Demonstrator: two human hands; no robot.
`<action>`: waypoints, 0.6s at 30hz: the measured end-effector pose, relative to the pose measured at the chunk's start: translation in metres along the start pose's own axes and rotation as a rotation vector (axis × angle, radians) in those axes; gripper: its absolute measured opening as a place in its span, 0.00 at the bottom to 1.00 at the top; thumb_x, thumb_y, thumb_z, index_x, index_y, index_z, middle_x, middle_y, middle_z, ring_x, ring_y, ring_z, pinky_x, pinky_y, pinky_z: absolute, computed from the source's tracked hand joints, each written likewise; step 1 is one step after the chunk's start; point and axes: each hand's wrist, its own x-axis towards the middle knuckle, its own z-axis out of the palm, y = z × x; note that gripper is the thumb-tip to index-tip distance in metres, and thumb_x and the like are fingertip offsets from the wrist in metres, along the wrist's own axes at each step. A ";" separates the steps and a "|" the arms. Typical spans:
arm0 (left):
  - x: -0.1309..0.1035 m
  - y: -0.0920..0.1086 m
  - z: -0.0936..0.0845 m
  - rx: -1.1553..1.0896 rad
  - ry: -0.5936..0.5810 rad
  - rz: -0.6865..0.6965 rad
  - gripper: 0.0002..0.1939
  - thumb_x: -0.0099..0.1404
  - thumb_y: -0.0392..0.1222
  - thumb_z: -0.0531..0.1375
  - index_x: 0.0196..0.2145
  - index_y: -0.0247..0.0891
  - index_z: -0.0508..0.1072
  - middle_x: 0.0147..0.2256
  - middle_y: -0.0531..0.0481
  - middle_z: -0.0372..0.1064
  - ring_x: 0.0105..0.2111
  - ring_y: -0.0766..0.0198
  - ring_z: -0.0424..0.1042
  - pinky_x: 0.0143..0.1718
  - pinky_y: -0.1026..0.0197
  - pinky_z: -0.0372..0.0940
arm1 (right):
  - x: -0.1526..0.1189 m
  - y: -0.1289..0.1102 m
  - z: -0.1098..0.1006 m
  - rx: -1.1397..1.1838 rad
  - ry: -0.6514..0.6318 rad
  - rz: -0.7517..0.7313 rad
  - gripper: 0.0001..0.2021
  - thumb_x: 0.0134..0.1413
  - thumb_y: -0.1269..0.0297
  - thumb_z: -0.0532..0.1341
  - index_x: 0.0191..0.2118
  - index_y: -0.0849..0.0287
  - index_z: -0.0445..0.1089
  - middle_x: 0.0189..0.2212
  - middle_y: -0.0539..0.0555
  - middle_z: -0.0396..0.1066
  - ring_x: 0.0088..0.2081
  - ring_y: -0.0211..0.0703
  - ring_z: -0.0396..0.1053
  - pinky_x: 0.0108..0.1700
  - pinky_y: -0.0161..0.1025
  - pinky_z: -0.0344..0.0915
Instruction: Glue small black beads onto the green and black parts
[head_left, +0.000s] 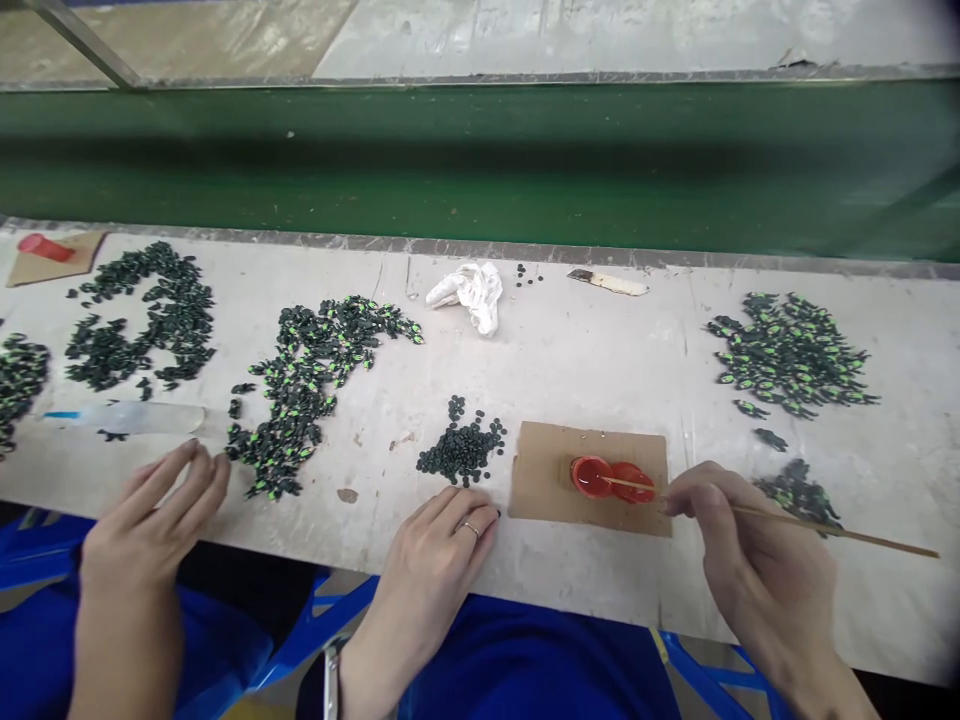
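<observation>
My right hand [757,560] is closed in a pinch round a thin wooden stick [862,535], whose far end reaches into a small cup of red paint [591,477]. Against that cup lies its round red lid [634,484], and both are on a piece of brown cardboard [551,500]. My left hand [442,550] rests palm down on the table, fingers curled together. A dark speck shows at one fingertip; whatever is under the fingers is hidden. Just beyond them lies a pile of small black discs [461,450].
Black-and-green pieces form piles at right [795,355] and left [300,370]. A co-worker's hand [157,520] lies at left, near a translucent strip [142,417]. Farther back are crumpled white tissue [476,295], a white-handled blade [609,283] and a red cup [45,247].
</observation>
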 end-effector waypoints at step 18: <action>0.035 0.009 -0.022 0.183 -0.449 0.176 0.24 0.49 0.09 0.53 0.30 0.36 0.74 0.32 0.43 0.77 0.28 0.49 0.76 0.27 0.54 0.70 | -0.006 -0.007 0.009 0.201 0.127 0.252 0.21 0.67 0.46 0.52 0.28 0.45 0.75 0.24 0.44 0.77 0.28 0.46 0.75 0.32 0.46 0.73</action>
